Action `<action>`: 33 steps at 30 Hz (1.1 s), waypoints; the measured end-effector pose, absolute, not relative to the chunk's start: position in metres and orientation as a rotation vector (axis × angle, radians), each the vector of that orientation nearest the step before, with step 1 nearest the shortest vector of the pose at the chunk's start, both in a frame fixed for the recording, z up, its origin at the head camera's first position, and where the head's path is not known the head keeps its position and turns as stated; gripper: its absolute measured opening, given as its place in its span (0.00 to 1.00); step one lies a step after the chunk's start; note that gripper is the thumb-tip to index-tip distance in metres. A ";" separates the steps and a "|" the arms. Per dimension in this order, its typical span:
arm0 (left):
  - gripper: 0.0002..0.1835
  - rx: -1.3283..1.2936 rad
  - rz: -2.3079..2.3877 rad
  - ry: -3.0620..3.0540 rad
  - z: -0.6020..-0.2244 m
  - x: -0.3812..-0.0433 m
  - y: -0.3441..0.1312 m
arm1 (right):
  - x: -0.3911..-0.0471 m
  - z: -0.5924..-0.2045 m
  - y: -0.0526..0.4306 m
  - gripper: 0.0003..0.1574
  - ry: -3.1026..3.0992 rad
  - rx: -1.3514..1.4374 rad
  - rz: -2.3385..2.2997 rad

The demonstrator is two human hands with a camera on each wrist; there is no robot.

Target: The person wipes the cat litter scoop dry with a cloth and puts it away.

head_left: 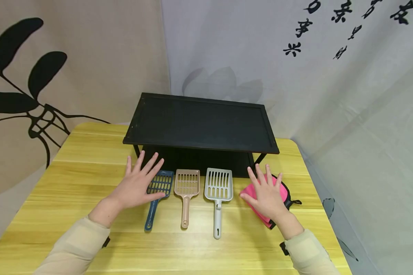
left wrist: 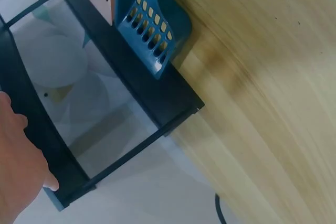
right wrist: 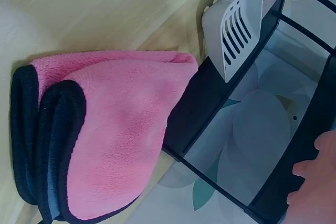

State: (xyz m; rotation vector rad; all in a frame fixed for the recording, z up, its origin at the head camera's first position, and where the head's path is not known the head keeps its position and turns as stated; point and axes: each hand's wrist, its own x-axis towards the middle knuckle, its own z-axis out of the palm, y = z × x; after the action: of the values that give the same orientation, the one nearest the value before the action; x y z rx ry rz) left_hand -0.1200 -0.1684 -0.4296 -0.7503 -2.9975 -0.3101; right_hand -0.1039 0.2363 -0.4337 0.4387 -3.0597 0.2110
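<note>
In the head view my left hand (head_left: 135,185) is spread with straight fingers over the left side of the table, overlapping the blue litter scoop (head_left: 161,185). My right hand (head_left: 266,194), fingers also spread, hovers over a folded pink cloth (head_left: 249,191) with a black border. Neither hand holds anything. Between them lie a beige litter scoop (head_left: 186,202) and a light grey litter scoop (head_left: 218,194), handles toward me. The left wrist view shows the blue scoop (left wrist: 152,30) with its slotted head against the rack's lower shelf. The cloth (right wrist: 121,135) fills much of the right wrist view.
A black two-tier rack (head_left: 203,122) stands at the back of the wooden table (head_left: 124,244), with its lower shelf (head_left: 199,158) just behind the scoop heads. Behind it hangs a pale curtain (head_left: 227,49) printed with dark leaves and characters.
</note>
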 end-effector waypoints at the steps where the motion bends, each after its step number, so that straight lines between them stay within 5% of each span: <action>1: 0.55 -0.748 -0.311 -2.999 -0.429 -0.120 -0.168 | -0.104 -0.434 0.236 0.55 -3.054 0.438 0.217; 33: 0.52 -0.616 -0.386 -3.082 -0.501 -0.089 -0.186 | -0.107 -0.480 0.260 0.40 -3.126 0.309 0.151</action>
State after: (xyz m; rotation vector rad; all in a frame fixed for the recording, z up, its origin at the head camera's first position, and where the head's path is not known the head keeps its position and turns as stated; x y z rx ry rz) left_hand -0.0887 -0.1859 -0.5011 -0.6164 -3.0816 -0.3863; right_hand -0.1072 0.2599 -0.4801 0.3094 -3.1256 0.1512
